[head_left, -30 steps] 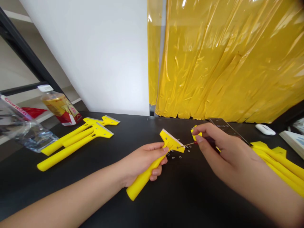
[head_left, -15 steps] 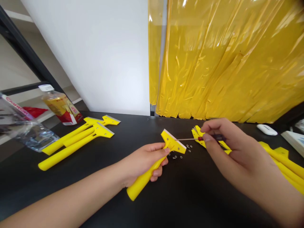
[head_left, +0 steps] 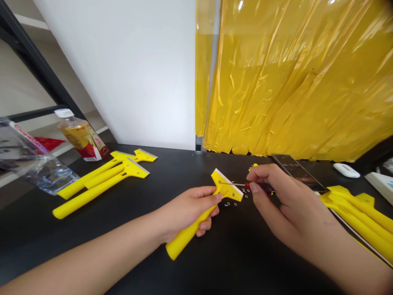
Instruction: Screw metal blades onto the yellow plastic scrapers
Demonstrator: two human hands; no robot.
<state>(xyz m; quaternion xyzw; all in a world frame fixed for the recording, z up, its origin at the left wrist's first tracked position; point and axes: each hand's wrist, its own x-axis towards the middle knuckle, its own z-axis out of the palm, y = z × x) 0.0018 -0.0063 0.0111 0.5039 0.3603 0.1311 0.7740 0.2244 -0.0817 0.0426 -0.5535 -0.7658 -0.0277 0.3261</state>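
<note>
My left hand (head_left: 193,209) is closed around the handle of a yellow scraper (head_left: 181,243), its wide head tilted up to the right. The head has two screw holes and a pale blade edge. Pinched in my right hand (head_left: 279,192) is a small screwdriver (head_left: 235,184) with a dark red and black handle. Its thin shaft crosses the scraper head, and the tip is at the upper-left screw hole. Several tiny metal nuts or washers (head_left: 236,204) lie on the black table (head_left: 227,254) just behind and below the head.
Several yellow scrapers (head_left: 89,192) lie at the left, and more yellow scrapers (head_left: 362,209) at the right. A drink bottle (head_left: 81,137) and a clear plastic bottle (head_left: 52,172) stand far left. Behind my right hand lie a phone (head_left: 294,172) and a white earbud case (head_left: 346,170).
My right hand has moved left, bringing the screwdriver tip from the head's blade edge to the upper-left hole. The phone behind it has come into view. My left hand keeps its hold.
</note>
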